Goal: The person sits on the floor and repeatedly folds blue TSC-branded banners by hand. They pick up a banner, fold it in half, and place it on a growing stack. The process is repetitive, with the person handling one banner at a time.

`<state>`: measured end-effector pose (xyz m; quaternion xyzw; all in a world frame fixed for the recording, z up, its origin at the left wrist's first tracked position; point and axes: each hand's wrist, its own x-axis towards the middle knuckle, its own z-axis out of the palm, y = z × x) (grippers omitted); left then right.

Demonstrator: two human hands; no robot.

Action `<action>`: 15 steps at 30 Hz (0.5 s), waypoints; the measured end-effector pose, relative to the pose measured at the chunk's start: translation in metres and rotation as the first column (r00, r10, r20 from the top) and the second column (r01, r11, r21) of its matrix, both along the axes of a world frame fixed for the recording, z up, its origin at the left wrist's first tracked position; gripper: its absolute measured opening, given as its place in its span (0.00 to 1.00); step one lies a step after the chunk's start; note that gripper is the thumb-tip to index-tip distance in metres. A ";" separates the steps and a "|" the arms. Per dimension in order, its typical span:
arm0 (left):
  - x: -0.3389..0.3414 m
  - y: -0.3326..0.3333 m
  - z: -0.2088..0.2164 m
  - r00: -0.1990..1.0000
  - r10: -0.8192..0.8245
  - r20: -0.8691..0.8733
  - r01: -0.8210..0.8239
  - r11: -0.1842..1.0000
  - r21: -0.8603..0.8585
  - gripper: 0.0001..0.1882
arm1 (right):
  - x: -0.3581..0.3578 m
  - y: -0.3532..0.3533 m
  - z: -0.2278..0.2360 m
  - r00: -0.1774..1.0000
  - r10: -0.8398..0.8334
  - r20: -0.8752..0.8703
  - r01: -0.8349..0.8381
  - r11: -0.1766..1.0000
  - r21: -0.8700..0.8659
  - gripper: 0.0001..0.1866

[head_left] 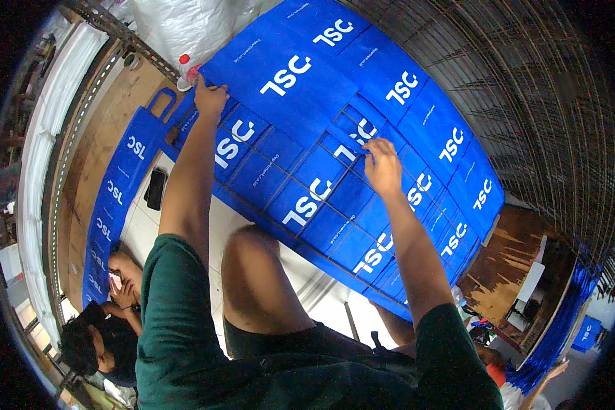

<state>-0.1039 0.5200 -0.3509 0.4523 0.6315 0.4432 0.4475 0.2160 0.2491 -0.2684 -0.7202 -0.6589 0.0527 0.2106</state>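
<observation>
Wire mesh (485,89) borders blue fabric (335,181); left hand (210,100) and right hand (383,164) seemingly straighten it, fingers (379,145) bent, grasp impossible to tell; next calls for even alignment.

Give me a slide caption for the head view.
Left hand and right hand over blue printed sheets, black phone at left.

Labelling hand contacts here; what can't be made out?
All head view:
Left hand: too small to tell whether fingertips touch the red-capped bottle.
Right hand: curled fingers hide whether the blue fabric is gripped.
Blue fabric, white bag: upper ends cut off by the top edge.
</observation>
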 end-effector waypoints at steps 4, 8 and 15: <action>0.001 -0.003 0.003 1.000 0.003 -0.031 -0.003 1.000 0.009 0.42 | 0.002 -0.004 -0.008 0.999 0.033 0.011 -0.033 0.999 -0.022 0.13; -0.003 -0.009 0.010 0.998 -0.065 0.003 0.065 0.998 -0.004 0.43 | -0.011 -0.007 0.012 0.997 0.034 0.066 -0.034 0.999 -0.008 0.19; -0.008 -0.068 0.046 0.924 -0.037 -0.380 0.128 0.968 0.217 0.40 | -0.023 -0.091 0.047 0.994 -0.106 0.021 0.105 0.994 0.029 0.23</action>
